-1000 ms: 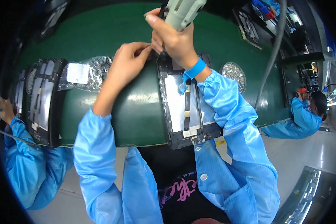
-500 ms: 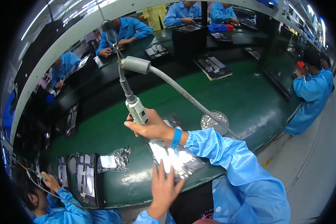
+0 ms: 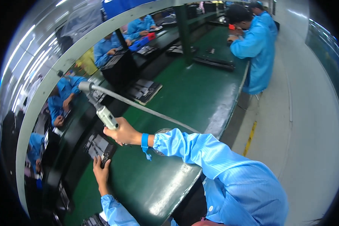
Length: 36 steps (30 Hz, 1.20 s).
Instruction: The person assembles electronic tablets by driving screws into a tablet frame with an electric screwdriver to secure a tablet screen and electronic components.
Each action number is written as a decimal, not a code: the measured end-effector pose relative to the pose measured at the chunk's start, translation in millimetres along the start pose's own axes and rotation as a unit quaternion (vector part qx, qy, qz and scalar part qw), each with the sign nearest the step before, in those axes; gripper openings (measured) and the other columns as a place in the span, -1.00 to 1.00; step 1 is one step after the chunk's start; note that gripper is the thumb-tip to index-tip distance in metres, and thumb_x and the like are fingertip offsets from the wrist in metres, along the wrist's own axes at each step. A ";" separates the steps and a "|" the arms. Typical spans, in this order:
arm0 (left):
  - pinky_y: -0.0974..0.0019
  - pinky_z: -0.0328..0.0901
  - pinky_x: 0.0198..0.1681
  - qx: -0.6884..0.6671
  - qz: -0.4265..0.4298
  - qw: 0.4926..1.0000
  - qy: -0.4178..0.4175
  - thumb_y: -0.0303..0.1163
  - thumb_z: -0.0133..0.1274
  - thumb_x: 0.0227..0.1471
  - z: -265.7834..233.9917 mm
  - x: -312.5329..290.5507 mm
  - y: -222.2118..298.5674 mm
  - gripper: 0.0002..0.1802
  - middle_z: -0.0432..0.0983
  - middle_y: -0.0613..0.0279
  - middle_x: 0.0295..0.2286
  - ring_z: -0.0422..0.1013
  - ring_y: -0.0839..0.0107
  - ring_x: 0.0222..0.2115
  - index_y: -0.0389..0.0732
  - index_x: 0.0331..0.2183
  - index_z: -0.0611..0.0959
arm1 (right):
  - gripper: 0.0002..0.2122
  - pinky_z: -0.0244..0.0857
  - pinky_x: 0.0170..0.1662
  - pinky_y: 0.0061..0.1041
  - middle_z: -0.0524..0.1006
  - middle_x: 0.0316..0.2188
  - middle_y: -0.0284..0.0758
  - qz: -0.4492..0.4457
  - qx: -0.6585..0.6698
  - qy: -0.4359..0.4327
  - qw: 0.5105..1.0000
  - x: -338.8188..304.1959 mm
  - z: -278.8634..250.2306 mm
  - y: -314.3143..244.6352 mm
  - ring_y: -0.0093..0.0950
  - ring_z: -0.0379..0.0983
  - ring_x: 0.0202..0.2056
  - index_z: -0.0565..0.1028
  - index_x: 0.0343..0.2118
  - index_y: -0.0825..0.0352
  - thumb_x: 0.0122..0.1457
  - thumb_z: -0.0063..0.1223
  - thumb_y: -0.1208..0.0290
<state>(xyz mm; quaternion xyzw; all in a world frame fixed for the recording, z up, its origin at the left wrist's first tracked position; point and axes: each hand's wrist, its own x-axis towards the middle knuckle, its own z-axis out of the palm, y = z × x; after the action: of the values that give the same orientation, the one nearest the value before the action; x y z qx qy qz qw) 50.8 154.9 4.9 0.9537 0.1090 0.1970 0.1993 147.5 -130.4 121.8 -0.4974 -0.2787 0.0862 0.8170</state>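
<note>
My right hand (image 3: 125, 132) is wrapped round a pale electric screwdriver (image 3: 107, 117), whose grey cable runs back over my forearm. A blue band (image 3: 145, 141) circles that wrist. The screwdriver's tip is hidden by my hand. Farther left, my left hand (image 3: 101, 174) reaches across the green bench with thumb and fingers closed on the near end of a flat dark panel (image 3: 97, 146) with grey and silver parts. Behind my right wrist shows the rim of a round dish (image 3: 162, 131), mostly covered by the sleeve.
Another dark panel (image 3: 146, 90) lies on the green bench (image 3: 199, 98) farther off. A long black bar (image 3: 214, 63) sits near the far right. A green post (image 3: 184, 35) rises from the bench. People in blue work coats stand or sit around, one (image 3: 258, 52) at the right edge.
My view has swung to the right. My left hand has gone from the shiny panel before me to a panel at the bench's far left side. My right hand still holds the screwdriver.
</note>
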 end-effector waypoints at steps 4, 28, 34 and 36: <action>0.13 0.11 0.24 -0.018 0.053 0.997 -0.045 -0.13 0.27 -0.02 15.6 33.2 -14.0 -0.30 0.23 -0.23 0.17 0.21 -0.02 0.20 -0.31 0.09 0.50 | -0.78 0.10 -0.76 -0.56 0.35 -0.80 -0.48 0.007 0.034 0.077 0.996 8.5 -50.6 -12.9 -0.66 0.30 -0.79 0.43 -0.61 0.26 0.16 0.13 0.40; 0.15 0.32 0.01 0.037 0.128 0.988 0.078 -0.37 0.19 0.05 25.3 -115.0 124.3 -0.66 0.41 0.09 0.03 0.44 0.17 -0.06 -0.17 -0.09 0.65 | -0.87 0.09 -0.78 -0.51 0.29 -0.80 -0.42 -0.060 -0.090 0.076 0.991 27.4 -69.6 -97.7 -0.58 0.18 -0.85 0.50 -0.44 0.39 0.12 0.15 0.43; 0.17 0.37 -0.07 0.026 0.119 0.990 0.073 -0.38 0.18 0.07 28.5 -109.8 121.3 -0.68 0.39 0.08 0.04 0.47 0.17 -0.09 -0.18 -0.10 0.65 | -0.82 0.08 -0.75 -0.55 0.19 -0.81 -0.48 -0.058 -0.086 0.127 0.986 20.1 -102.2 -100.4 -0.61 0.11 -0.83 0.54 -0.40 0.40 0.16 0.08 0.35; 0.18 0.39 -0.09 0.017 0.117 0.990 0.070 -0.38 0.18 0.07 30.6 -107.5 121.1 -0.69 0.39 0.08 0.04 0.47 0.17 -0.09 -0.20 -0.10 0.65 | -0.82 0.08 -0.75 -0.55 0.19 -0.81 -0.48 -0.040 -0.106 0.125 0.986 8.3 -106.7 -88.6 -0.61 0.11 -0.83 0.54 -0.38 0.39 0.17 0.07 0.35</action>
<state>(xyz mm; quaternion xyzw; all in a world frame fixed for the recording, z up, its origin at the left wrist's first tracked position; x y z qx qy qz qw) -17.3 5.2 -5.4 0.9470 0.0136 0.2835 0.1502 200.1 -252.0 163.8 -0.5769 -0.2018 -0.0391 0.7905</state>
